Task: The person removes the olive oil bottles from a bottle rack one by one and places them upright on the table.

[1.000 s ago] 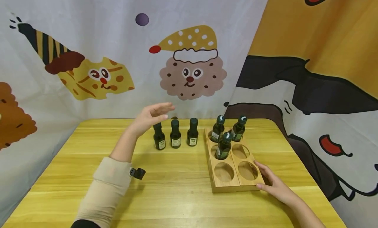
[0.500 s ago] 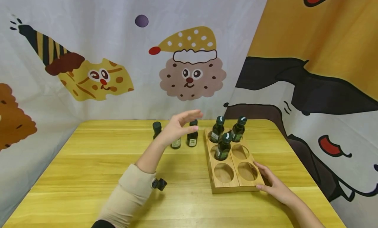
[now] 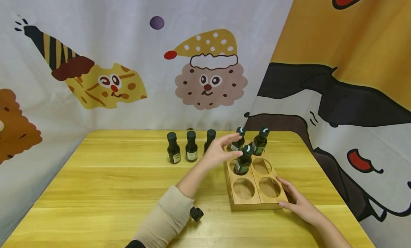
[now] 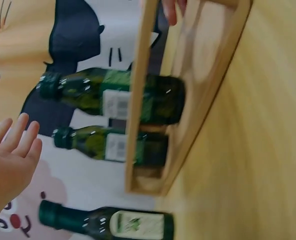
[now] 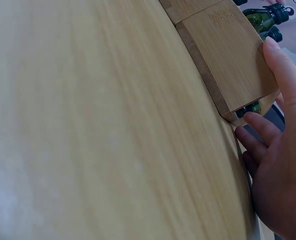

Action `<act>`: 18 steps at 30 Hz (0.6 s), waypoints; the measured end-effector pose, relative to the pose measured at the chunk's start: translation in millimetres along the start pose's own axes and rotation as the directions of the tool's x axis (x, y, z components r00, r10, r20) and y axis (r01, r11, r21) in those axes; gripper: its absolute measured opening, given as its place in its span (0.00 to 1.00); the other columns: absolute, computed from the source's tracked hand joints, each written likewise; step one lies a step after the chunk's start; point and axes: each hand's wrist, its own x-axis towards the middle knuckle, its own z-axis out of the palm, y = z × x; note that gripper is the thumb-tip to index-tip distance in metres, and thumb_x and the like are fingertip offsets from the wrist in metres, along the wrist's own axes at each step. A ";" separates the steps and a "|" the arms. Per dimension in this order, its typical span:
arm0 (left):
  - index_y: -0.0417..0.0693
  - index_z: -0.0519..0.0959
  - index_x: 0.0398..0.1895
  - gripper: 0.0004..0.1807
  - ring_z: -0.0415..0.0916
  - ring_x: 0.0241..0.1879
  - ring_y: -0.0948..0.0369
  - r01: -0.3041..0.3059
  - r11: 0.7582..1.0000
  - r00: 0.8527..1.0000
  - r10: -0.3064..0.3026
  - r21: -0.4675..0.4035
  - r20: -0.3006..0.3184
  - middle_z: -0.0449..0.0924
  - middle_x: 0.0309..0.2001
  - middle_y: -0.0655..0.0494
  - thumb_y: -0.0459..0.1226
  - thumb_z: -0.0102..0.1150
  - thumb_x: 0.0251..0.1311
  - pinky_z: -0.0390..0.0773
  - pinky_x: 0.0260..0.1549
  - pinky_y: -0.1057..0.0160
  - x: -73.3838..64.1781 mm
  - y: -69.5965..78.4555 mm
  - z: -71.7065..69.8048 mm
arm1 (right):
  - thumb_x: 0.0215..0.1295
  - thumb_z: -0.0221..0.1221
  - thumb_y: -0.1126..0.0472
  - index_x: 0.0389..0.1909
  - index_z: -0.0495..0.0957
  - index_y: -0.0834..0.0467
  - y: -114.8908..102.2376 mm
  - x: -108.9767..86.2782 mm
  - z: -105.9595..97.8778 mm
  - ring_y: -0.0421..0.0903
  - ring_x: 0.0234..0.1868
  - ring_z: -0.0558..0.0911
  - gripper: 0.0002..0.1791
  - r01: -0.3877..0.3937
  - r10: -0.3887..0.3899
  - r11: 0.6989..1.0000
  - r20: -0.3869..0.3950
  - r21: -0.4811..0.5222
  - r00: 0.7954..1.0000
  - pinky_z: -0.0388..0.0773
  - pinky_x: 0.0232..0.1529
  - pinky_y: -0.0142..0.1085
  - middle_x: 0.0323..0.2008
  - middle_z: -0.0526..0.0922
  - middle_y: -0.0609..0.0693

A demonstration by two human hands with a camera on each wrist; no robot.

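My left hand (image 3: 218, 151) hovers at the left of the wooden bottle rack (image 3: 245, 207), its thumb and fingers spread near the front dark green bottle (image 3: 243, 166). In the left wrist view the left fingers (image 4: 18, 140) stand apart from the bottles. Two more bottles occupy the rack's back row, the back left bottle (image 3: 238, 145) and the back right bottle (image 3: 260, 143); the left hand partly covers the former. My right hand (image 3: 298, 201) grips the rack's near right corner, thumb on the front and fingers along the side. Three of the rack's round holes hold nothing.
Three dark bottles stand in a row left of the rack: a left bottle (image 3: 173, 150), a middle bottle (image 3: 191, 148) and a right one partly behind the left hand. All are on a wooden table (image 3: 112, 191). A printed curtain (image 3: 128, 34) hangs behind it.
My left hand has swept rightward from over the loose bottles to the rack, lowering somewhat. The right hand and the rack stay in place.
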 end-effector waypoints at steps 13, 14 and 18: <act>0.51 0.70 0.66 0.33 0.69 0.60 0.59 0.032 0.999 0.998 -0.033 -0.025 -0.051 0.74 0.60 0.56 0.40 0.68 0.57 0.65 0.59 0.47 7.0 -27.3 36.1 | 0.65 0.59 0.69 0.75 0.50 0.53 0.4 -0.5 0.8 0.26 0.63 0.59 0.41 0.011 -0.011 1.000 -0.002 0.012 1.000 0.53 0.55 0.17 0.70 0.55 0.66; 0.51 0.70 0.66 0.32 0.69 0.59 0.59 0.038 0.999 0.998 -0.040 -0.023 -0.052 0.74 0.60 0.56 0.40 0.68 0.57 0.65 0.59 0.48 7.4 -28.9 37.8 | 0.65 0.59 0.69 0.75 0.50 0.53 0.4 -0.5 0.8 0.25 0.63 0.59 0.41 0.010 -0.010 1.000 -0.002 0.013 1.000 0.53 0.55 0.16 0.70 0.54 0.66; 0.55 0.72 0.64 0.29 0.70 0.58 0.59 0.077 0.997 0.994 -0.077 0.003 -0.074 0.74 0.59 0.57 0.43 0.67 0.58 0.71 0.55 0.54 8.7 -34.7 44.0 | 0.65 0.59 0.69 0.75 0.50 0.53 -0.2 -0.3 0.7 0.25 0.63 0.59 0.41 0.012 -0.012 1.000 -0.003 0.015 1.000 0.53 0.55 0.16 0.70 0.54 0.67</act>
